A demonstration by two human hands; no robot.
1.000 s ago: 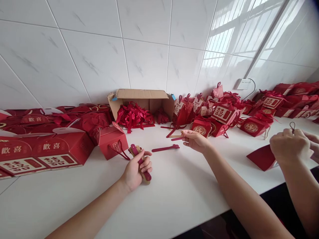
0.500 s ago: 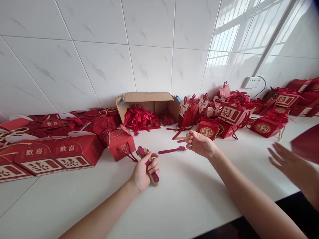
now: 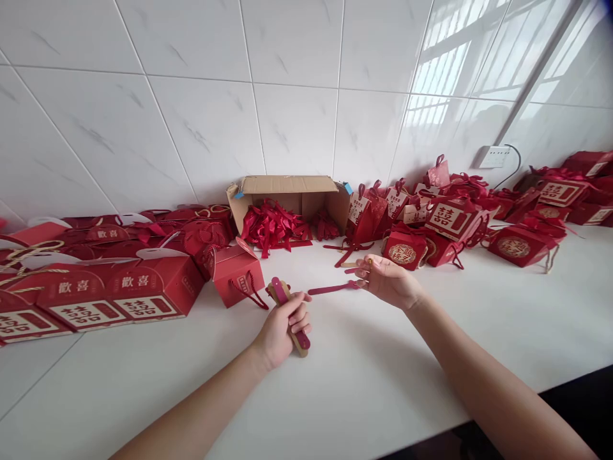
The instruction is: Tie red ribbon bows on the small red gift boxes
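My left hand (image 3: pixel 283 329) is closed around a stack of flat straps (image 3: pixel 278 291), maroon on top of tan, with small holes near their ends. The stack slants across my palm above the white table. My right hand (image 3: pixel 390 281) is raised to the right of it, thumb and fingertips pinched on a tiny brass-coloured piece (image 3: pixel 370 261); its exact kind is too small to make out. Just left of those fingers, a single maroon strap (image 3: pixel 330 289) lies flat on the table. More loose straps (image 3: pixel 345 257) lie behind it, partly hidden by my right hand.
An open cardboard box (image 3: pixel 287 184) holds red ribbon bows (image 3: pixel 272 223) against the tiled wall. Red gift boxes (image 3: pixel 158 287) line the left, with a small corded one (image 3: pixel 238 271) nearest. More gift boxes (image 3: pixel 450 220) are heaped at right. A white power strip (image 3: pixel 491 156) is on the wall.
Another person's hand and a dark red item at the right edge have left the view. The camera has shifted slightly. My hands keep nearly the same pose, and the brass-coloured piece shows more clearly.
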